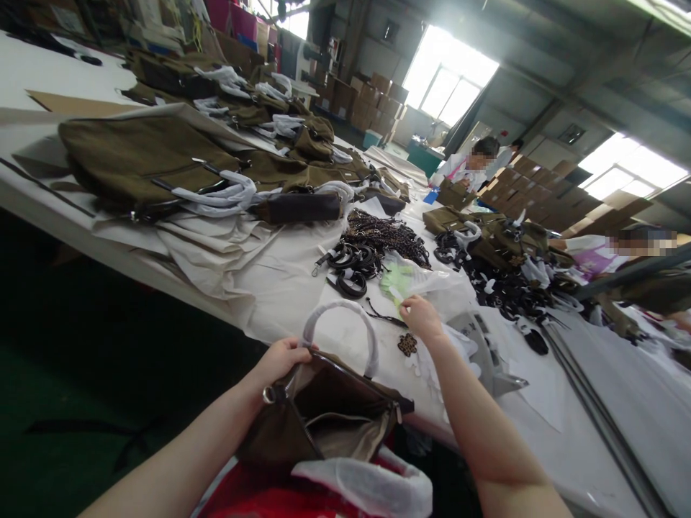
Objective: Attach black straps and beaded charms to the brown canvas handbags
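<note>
An olive handbag (275, 439) lies against my body with its zipped mouth spread, showing a pale lining and an inner pocket. My left hand (284, 360) is closed on the rim of the handbag, beside one handle (340, 306) wrapped in white tissue. The other wrapped handle (372, 485) hangs over the near side. Stretched out over the table, my right hand (422, 316) pinches a small white slip (396, 293) at the edge of a light-green pile (395, 277). A leopard-print flower-shaped piece (407, 344) and a thin black cord (384, 314) lie close to that hand.
Finished-looking olive bags (145, 155) cover the table's far left. Coiled black straps (353, 270) and a heap of braided leopard-print cords (386, 234) lie mid-table. Black straps (502, 288) and more bags are piled at right. Co-workers (469, 169) stand beyond; cartons (529, 187) are stacked behind.
</note>
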`<control>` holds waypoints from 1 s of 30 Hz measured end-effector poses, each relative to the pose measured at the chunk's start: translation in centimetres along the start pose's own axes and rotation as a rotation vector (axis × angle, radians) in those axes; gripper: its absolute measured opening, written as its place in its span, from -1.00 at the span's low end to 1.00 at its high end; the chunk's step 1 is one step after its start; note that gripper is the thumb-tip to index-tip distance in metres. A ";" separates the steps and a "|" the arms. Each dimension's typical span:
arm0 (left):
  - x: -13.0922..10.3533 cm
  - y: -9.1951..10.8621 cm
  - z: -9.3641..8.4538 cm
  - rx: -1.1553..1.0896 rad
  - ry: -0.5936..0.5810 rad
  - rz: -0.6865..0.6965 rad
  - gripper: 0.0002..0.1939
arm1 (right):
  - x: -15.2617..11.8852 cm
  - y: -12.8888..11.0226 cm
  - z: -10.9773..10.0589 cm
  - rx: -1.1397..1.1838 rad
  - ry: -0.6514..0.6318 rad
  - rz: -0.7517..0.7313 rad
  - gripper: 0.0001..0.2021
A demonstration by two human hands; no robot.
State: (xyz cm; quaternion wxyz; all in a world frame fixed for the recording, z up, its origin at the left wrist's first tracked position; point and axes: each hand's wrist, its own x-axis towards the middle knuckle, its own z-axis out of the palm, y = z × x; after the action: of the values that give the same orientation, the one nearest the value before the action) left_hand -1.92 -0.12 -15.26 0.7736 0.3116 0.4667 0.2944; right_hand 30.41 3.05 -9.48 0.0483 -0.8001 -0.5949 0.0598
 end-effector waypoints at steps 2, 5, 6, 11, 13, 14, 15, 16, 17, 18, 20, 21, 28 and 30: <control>-0.1 0.3 -0.1 0.046 -0.017 0.024 -0.78 | -0.9 0.2 -0.6 0.137 -0.004 -0.014 -0.76; -0.1 0.9 -0.2 0.157 -0.037 0.074 -0.77 | -2.9 -0.1 -1.5 0.334 -0.022 -0.014 -0.64; -0.2 1.1 -0.2 0.195 -0.040 0.092 -0.76 | -3.8 -0.5 -1.8 0.442 -0.024 -0.017 -0.62; -0.5 1.6 0.1 0.260 -0.023 0.108 -0.73 | -10.7 -4.1 -3.2 1.148 -0.059 -0.092 -0.74; -1.0 1.7 0.1 0.275 -0.037 0.124 -0.73 | -13.4 -6.0 -2.8 1.100 -0.124 -0.178 -0.83; -1.4 1.9 0.2 0.302 -0.069 0.138 -0.73 | -14.5 -7.0 -2.3 1.010 -0.158 -0.248 -0.88; -1.7 2.1 0.2 0.341 -0.113 0.152 -0.74 | -15.3 -7.9 -1.5 0.894 -0.188 -0.328 -0.91; -2.1 2.3 0.2 0.388 -0.165 0.165 -0.75 | -15.8 -8.9 -0.6 0.762 -0.211 -0.413 -0.91; -2.4 2.6 0.2 0.434 -0.217 0.176 -0.75 | -16.2 -9.7 0.3 0.626 -0.229 -0.494 -0.88; -2.7 2.9 0.2 0.473 -0.259 0.184 -0.76 | -16.3 -10.4 1.3 0.491 -0.246 -0.564 -0.85; -3.2 3.3 0.2 0.526 -0.292 0.202 -0.76 | -16.2 -11.6 2.9 0.246 -0.278 -0.652 -0.82; -3.3 3.4 0.2 0.541 -0.291 0.213 -0.77 | -16.1 -12.0 3.5 0.146 -0.286 -0.671 -0.82; -2.9 3.6 0.1 0.547 -0.259 0.240 -0.80 | -16.2 -12.8 4.7 0.018 -0.168 -0.721 -0.79; -2.8 3.6 0.1 0.535 -0.258 0.246 -0.82 | -16.2 -13.0 5.2 -0.010 -0.193 -0.638 -0.77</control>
State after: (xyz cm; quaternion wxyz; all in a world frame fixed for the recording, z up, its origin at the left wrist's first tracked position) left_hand -3.48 0.06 -10.99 0.6759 0.5926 0.3842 0.2106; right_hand 12.73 -8.68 -12.07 0.0039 -0.5644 -0.8175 0.1144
